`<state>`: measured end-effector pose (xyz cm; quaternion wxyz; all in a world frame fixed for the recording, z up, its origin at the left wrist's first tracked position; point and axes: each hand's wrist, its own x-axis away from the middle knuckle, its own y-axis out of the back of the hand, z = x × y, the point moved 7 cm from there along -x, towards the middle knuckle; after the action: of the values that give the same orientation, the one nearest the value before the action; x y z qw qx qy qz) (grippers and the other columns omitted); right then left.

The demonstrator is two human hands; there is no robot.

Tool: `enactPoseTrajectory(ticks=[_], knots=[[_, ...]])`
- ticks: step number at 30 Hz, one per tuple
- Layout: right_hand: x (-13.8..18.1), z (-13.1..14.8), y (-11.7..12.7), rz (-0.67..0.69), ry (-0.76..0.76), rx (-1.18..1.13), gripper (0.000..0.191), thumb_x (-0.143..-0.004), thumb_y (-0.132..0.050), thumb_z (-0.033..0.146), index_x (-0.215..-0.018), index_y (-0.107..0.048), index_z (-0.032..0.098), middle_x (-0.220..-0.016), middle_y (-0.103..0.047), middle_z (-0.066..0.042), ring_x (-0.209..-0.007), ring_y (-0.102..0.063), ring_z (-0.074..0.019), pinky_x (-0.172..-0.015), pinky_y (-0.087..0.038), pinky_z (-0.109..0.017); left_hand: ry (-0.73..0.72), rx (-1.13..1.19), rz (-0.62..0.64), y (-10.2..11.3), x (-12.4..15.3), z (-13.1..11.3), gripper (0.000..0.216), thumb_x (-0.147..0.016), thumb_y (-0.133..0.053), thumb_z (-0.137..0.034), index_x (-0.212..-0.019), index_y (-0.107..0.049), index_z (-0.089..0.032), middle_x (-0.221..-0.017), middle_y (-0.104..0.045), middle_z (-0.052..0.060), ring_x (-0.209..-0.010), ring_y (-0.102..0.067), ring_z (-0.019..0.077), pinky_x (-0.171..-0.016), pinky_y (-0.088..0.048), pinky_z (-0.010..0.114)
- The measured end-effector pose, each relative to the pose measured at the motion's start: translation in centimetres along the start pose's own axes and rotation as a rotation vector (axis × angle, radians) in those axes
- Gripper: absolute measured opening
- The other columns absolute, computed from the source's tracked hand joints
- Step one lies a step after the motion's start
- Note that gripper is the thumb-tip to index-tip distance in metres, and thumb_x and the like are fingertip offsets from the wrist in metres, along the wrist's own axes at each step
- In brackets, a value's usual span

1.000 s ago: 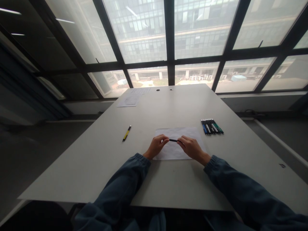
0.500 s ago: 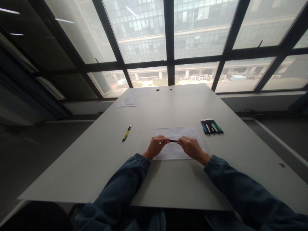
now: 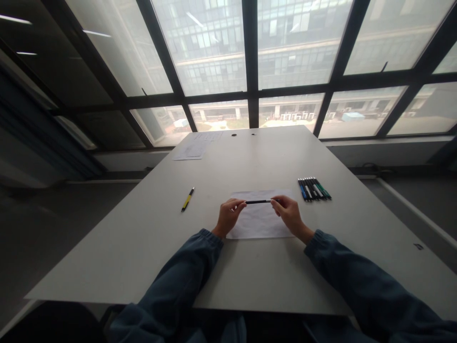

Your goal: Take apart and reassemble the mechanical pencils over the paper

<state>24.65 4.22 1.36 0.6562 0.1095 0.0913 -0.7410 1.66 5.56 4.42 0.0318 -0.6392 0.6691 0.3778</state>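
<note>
A slim black pen (image 3: 257,202) is held level between my two hands, above a white sheet of paper (image 3: 262,226). My left hand (image 3: 228,215) pinches its left end with thumb and fingers. At the other end, my right hand (image 3: 288,214) grips the pen, close to a light-coloured band. The fingertips cover both ends of it. On the table left of the paper lies a yellow and black pen (image 3: 187,200). To the right, several pens (image 3: 314,189) with black, blue, white and green parts lie side by side in a row.
The white table (image 3: 117,257) reaches to a large framed window (image 3: 252,71). Printed sheets (image 3: 191,148) lie at its far left. Near the far edge is a small dark round spot (image 3: 234,135). A small dark mark (image 3: 418,247) shows near the right edge.
My hands have moved apart along the pen, the right one outward, so more of the pen shows. The pen sits slightly farther from me.
</note>
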Motion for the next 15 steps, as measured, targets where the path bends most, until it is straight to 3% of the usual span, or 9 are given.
enactPoseTrajectory(ticks=[3, 6, 9, 15], knots=[[0.3, -0.6, -0.9, 0.04, -0.157, -0.337, 0.032, -0.081, -0.07, 0.047, -0.094, -0.068, 0.017, -0.062, -0.054, 0.002, -0.055, -0.047, -0.0116, -0.048, -0.037, -0.024, -0.052, -0.004, 0.074, -0.6, 0.2, -0.6, 0.027, -0.09, -0.062, -0.039, -0.08, -0.074, -0.017, -0.079, -0.071, 0.005, -0.067, -0.058, 0.0139, -0.064, -0.046, 0.026], [0.7, -0.5, -1.8, 0.093, -0.235, -0.535, 0.031, -0.083, -0.069, 0.047, -0.098, -0.07, 0.019, -0.083, -0.062, -0.003, -0.073, -0.055, -0.0138, -0.059, -0.046, -0.025, -0.101, 0.015, 0.156, -1.2, 0.4, -1.3, 0.027, -0.091, -0.061, -0.038, -0.08, -0.073, -0.017, -0.076, -0.069, 0.005, -0.069, -0.058, 0.0143, -0.061, -0.045, 0.025], [1.1, -0.4, -2.5, 0.144, -0.292, -0.601, 0.033, -0.082, -0.07, 0.047, -0.101, -0.071, 0.021, -0.101, -0.065, -0.007, -0.082, -0.059, -0.0156, -0.065, -0.049, -0.027, -0.106, 0.027, 0.21, -1.5, 0.5, -1.6, 0.026, -0.091, -0.06, -0.038, -0.084, -0.073, -0.017, -0.076, -0.068, 0.006, -0.069, -0.058, 0.0142, -0.06, -0.045, 0.025], [1.6, 0.3, -3.2, 0.235, -0.31, -0.638, 0.031, -0.084, -0.068, 0.047, -0.101, -0.067, 0.021, -0.108, -0.068, -0.008, -0.072, -0.065, -0.0159, -0.059, -0.048, -0.027, -0.084, 0.034, 0.297, -1.9, 0.6, -1.8, 0.034, -0.093, -0.056, -0.042, -0.079, -0.073, -0.016, -0.075, -0.069, 0.006, -0.067, -0.058, 0.014, -0.061, -0.044, 0.025]])
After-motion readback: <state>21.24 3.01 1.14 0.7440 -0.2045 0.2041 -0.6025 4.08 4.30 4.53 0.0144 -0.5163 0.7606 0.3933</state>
